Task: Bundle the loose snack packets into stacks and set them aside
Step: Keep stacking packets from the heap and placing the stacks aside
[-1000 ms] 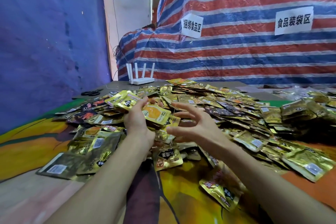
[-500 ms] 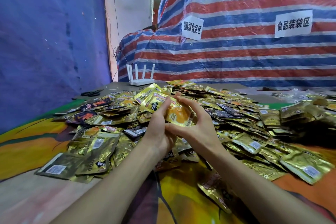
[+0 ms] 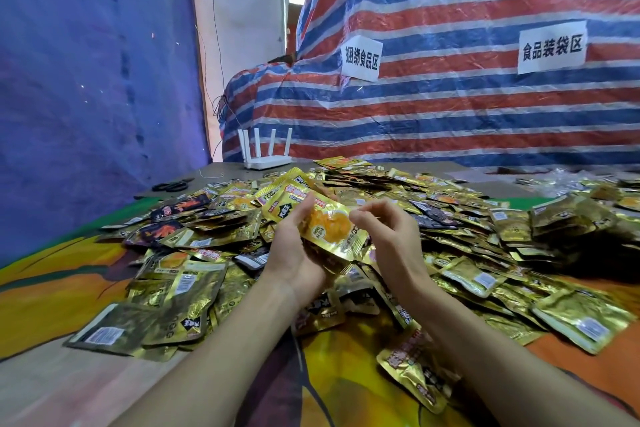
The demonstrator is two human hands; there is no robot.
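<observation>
A big heap of loose gold foil snack packets [image 3: 450,215] covers the table in front of me. My left hand [image 3: 294,253] grips a small stack of gold packets [image 3: 325,224], thumb over the top one, which shows an orange picture. The stack is held tilted above the heap's near side. My right hand [image 3: 388,236] sits just right of the stack with its fingers curled. Its fingertips meet the top packet's right edge. Whether it pinches that packet is not visible.
Flat packets [image 3: 166,305] lie at the near left and one lies alone [image 3: 415,371] at the near right. Black scissors [image 3: 171,186] and a white router [image 3: 265,161] are on the far left of the table. A striped tarp [image 3: 450,97] stands behind and a blue one [image 3: 86,80] to the left.
Both hands came together and rose from the heap with packets gathered in my left hand. My right hand has since drawn back to the stack's right edge.
</observation>
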